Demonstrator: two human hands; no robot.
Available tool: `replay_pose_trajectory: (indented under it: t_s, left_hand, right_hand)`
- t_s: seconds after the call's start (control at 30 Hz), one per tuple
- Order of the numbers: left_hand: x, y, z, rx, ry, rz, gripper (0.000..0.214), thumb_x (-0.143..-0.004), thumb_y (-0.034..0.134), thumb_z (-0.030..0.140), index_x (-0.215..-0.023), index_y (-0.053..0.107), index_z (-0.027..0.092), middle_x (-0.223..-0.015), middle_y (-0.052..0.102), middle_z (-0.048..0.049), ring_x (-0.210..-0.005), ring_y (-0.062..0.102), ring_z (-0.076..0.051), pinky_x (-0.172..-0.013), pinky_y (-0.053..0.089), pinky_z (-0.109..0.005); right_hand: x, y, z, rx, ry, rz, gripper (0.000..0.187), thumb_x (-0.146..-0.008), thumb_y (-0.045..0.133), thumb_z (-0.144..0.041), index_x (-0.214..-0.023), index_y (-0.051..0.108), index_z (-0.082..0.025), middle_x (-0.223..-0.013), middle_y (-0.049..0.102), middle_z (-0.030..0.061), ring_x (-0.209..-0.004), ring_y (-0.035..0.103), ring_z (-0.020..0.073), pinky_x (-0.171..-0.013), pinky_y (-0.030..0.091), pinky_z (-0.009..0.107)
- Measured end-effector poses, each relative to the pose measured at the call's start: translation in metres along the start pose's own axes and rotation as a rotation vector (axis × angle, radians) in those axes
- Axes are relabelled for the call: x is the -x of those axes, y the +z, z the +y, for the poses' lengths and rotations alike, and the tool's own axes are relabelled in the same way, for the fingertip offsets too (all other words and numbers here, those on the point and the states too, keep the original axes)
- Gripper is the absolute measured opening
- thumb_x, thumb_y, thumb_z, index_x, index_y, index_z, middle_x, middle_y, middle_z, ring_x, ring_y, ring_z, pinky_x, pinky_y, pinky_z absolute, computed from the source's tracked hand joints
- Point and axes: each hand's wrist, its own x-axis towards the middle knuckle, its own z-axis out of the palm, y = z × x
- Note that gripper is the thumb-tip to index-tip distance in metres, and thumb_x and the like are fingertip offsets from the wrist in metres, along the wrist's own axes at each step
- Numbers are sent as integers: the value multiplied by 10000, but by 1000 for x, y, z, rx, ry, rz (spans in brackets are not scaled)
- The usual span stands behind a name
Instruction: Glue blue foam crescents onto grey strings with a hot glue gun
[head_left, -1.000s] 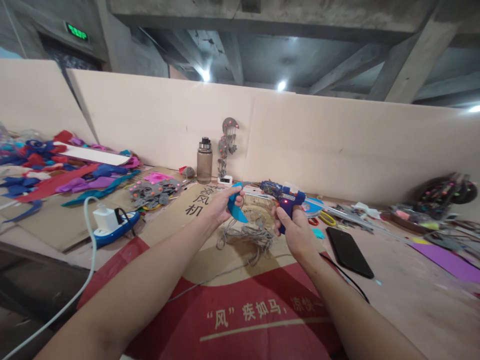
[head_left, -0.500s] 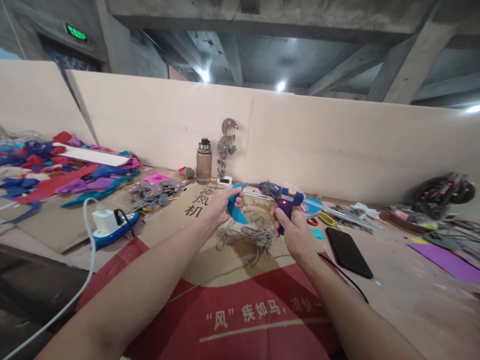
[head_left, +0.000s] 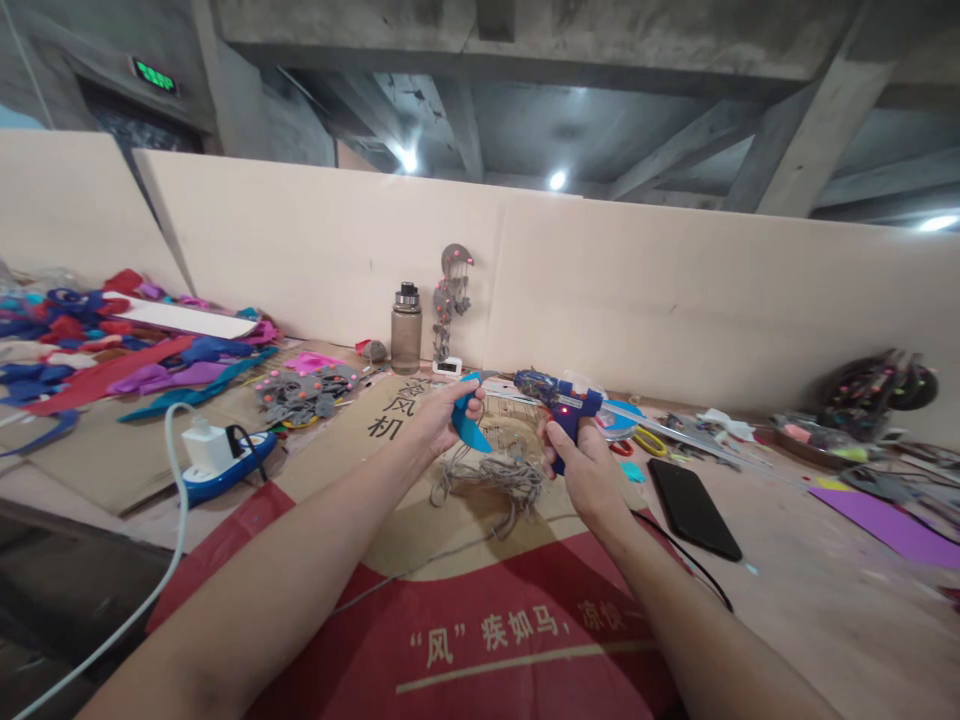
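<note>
Glue gun [head_left: 571, 410] near “风机” cardboard [head_left: 570, 575]

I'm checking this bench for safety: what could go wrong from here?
The glue gun in the right hand points toward the left hand, which holds a blue piece; if hot, it might burn that hand.
Glue could drip onto the tangled gray string nearby.
The black cable by the right forearm might snag on the phone.
</note>
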Motion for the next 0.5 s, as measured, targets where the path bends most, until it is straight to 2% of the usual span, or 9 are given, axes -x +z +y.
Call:
replay_pose_trajectory:
  t_s: [0.33,0.5]
  left_hand:
    - [-2,-1,0,62,-19,-16,86,-789,646,110,-740,576,108,-659,580,-14,-470,480,-26,-425,382,-120]
    - [1,2,6,141,-42,39,84,-802,636,103,-761,564,117,-650,555,0,-451,456,-16,-410,369,-106]
  right_hand:
    - [1,1,0,19,26,-15,287,-812,592,-505,-854,516,-231,-644,514,-35,-475,444,121,-431,392,269]
    - [1,0,2,-2,10,-29,254,-826,589,-474,-877,538,-230,-623,511,-35,-466,441,120,-426,387,266]
